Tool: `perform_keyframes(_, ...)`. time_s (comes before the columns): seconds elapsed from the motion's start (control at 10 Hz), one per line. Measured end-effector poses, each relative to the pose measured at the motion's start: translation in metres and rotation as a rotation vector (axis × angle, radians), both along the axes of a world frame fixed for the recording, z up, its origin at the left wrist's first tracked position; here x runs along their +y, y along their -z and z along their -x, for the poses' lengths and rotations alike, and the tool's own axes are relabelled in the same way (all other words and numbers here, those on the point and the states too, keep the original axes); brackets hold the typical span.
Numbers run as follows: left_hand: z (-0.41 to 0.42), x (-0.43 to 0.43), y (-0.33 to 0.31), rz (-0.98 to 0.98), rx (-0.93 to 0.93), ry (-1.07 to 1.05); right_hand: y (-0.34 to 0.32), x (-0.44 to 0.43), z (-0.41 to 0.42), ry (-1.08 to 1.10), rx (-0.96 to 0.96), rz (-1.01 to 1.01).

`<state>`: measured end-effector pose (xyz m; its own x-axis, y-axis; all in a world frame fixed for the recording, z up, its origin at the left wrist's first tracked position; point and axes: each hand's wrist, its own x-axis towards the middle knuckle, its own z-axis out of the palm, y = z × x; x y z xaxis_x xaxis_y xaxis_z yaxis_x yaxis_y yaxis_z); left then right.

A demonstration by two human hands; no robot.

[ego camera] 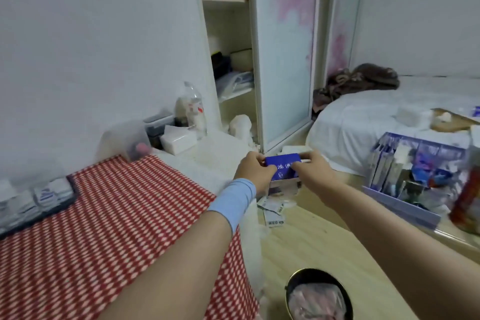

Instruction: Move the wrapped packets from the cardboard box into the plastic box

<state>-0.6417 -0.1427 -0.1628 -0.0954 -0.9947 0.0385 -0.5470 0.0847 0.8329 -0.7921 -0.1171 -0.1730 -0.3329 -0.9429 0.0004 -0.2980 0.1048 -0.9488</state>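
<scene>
A small blue cardboard box (pixel 283 167) with white characters is held in the air past the table's far right corner, over the floor. My left hand (pixel 255 168) grips its left end and my right hand (pixel 310 167) grips its right end, with the fingers over its top edge. I cannot see what is inside it. A shallow plastic box (pixel 68 196) with a dark rim lies at the left edge of the red checked tablecloth (pixel 124 228). It holds several white wrapped packets (pixel 49 193) in a row.
At the table's back stand a clear plastic container (pixel 127 141), a white tissue box (pixel 178 141) and a bottle (pixel 193 109). A lavender organiser (pixel 405 205) full of packets sits on the right. A round bin (pixel 319 296) and torn wrappers (pixel 272 212) are on the floor.
</scene>
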Motion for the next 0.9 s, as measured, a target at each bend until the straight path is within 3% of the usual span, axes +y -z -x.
perform_keyframes(0.3, 0.084, -0.013, 0.162, -0.373, -0.166, 0.154, 0.169, 0.006, 0.075, 0.097, 0.052, -0.373)
perform_keyframes(0.6, 0.116, -0.007, 0.316, -0.734, -0.377, 0.315, 0.327, 0.029, 0.097, 0.042, 0.047, -0.7)
perform_keyframes(0.7, 0.111, -0.011, 0.344, -0.801, -0.435, 0.34, 0.351, 0.03, 0.099, 0.021, 0.001, -0.733)
perform_keyframes(0.8, 0.1, -0.017, 0.345, -0.758, -0.511, 0.379, 0.358, 0.023, 0.105, -0.064, 0.084, -0.738)
perform_keyframes(0.9, 0.092, -0.023, 0.329, -0.636, -0.451, 0.342, 0.347, 0.014, 0.104, -0.095, 0.094, -0.662)
